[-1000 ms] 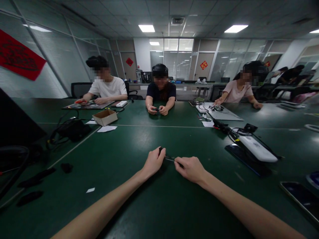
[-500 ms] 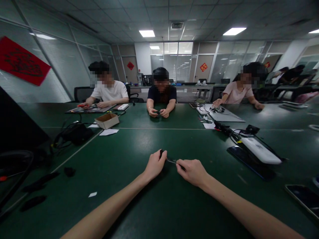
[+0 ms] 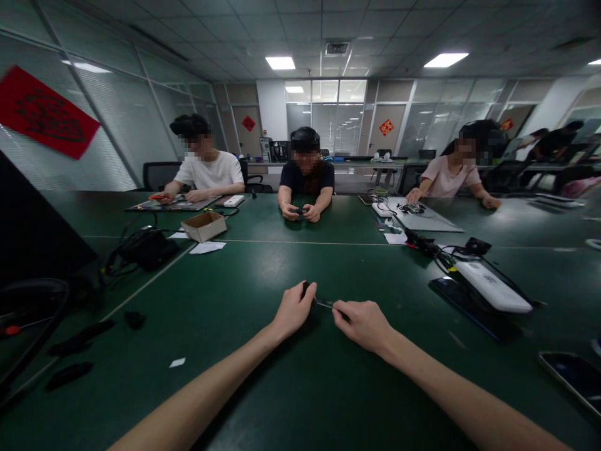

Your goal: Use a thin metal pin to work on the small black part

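Note:
My left hand [image 3: 292, 310] is closed round a small black object [image 3: 305, 288], whose top end shows by the thumb; the palm and fingers hide most of it. From it to my right hand [image 3: 362, 321] runs a thin grey metal shaft [image 3: 325, 304]. The right fingers pinch its near end, with the rest of that end out of sight. I cannot tell whether the shaft is joined to the black object or only touches it. Both hands are low over the green table [image 3: 263, 269], a short gap apart.
At left are a small open cardboard box [image 3: 203, 226], black cables and bag-like gear [image 3: 149, 249], several dark pieces and a white scrap [image 3: 177, 362]. Phones [image 3: 474, 307] and a white device [image 3: 492, 285] with cables lie at right. Three people sit across the table.
The view has shifted slightly, so the table and its things appear a little to the right. Both hands keep nearly the same pose and hold.

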`<state>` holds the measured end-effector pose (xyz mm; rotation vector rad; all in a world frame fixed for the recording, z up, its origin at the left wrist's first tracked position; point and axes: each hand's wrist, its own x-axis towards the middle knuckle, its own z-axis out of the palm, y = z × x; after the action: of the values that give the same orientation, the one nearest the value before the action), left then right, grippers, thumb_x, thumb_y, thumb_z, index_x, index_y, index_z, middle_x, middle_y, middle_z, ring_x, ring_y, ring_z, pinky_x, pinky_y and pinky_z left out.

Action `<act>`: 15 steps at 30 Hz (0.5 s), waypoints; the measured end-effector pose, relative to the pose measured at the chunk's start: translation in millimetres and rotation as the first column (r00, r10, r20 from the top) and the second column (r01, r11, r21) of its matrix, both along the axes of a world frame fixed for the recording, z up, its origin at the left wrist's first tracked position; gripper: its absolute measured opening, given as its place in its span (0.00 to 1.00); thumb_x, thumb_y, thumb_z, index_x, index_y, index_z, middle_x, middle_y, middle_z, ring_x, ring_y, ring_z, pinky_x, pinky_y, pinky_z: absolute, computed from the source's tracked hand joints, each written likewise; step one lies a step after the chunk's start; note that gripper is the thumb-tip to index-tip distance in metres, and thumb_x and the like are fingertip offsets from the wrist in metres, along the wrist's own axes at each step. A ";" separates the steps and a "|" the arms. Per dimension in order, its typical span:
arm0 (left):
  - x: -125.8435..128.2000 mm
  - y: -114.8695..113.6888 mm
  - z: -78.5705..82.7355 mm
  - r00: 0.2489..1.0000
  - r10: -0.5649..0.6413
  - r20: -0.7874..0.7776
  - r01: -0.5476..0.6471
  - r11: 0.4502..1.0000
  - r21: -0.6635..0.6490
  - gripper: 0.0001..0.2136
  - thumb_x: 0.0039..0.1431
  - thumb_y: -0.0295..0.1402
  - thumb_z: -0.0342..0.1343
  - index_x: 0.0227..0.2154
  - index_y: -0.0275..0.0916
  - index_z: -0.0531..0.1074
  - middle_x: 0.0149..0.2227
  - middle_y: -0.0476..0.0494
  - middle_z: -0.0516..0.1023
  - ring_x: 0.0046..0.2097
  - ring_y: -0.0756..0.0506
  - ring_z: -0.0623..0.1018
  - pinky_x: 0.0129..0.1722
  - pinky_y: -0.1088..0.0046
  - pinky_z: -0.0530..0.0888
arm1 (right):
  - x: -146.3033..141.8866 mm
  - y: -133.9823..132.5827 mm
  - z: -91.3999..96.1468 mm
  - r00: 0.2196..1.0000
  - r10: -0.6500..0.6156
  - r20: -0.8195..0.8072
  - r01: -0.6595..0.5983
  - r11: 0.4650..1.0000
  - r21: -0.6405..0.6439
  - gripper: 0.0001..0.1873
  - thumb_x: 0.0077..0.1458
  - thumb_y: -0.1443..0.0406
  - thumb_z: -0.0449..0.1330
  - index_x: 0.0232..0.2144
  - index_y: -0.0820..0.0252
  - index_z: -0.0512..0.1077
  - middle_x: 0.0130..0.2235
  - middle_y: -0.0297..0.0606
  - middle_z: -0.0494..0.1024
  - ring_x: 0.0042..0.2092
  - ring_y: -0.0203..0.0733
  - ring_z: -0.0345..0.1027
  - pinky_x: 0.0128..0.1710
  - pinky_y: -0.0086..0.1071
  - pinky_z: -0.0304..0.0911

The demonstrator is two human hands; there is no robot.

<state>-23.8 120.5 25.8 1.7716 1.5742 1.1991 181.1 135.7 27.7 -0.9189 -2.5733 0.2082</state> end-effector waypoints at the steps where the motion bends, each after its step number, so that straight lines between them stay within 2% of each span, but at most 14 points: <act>1: -0.1 -0.4 0.6 1.000 -0.004 0.008 0.004 1.000 0.000 0.22 0.63 0.46 0.39 0.25 0.36 0.69 0.23 0.50 0.70 0.27 0.51 0.70 0.30 0.76 0.62 | 0.1 -0.2 0.1 1.000 0.000 0.001 0.000 1.000 0.000 0.15 0.63 0.61 0.44 0.35 0.59 0.69 0.26 0.32 0.71 0.23 0.29 0.60 0.24 0.24 0.53; 15: -2.2 7.0 -8.0 1.000 0.016 0.012 -0.016 1.000 -0.020 0.23 0.63 0.46 0.37 0.25 0.36 0.69 0.23 0.49 0.70 0.27 0.50 0.70 0.30 0.75 0.63 | -1.3 -3.1 2.4 0.998 -0.050 0.023 0.050 0.998 0.029 0.17 0.63 0.60 0.43 0.35 0.58 0.69 0.25 0.33 0.72 0.24 0.31 0.62 0.26 0.25 0.55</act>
<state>-26.0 127.5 17.8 1.7394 1.5912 1.1957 179.7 132.7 30.1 -0.9796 -2.5652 0.1470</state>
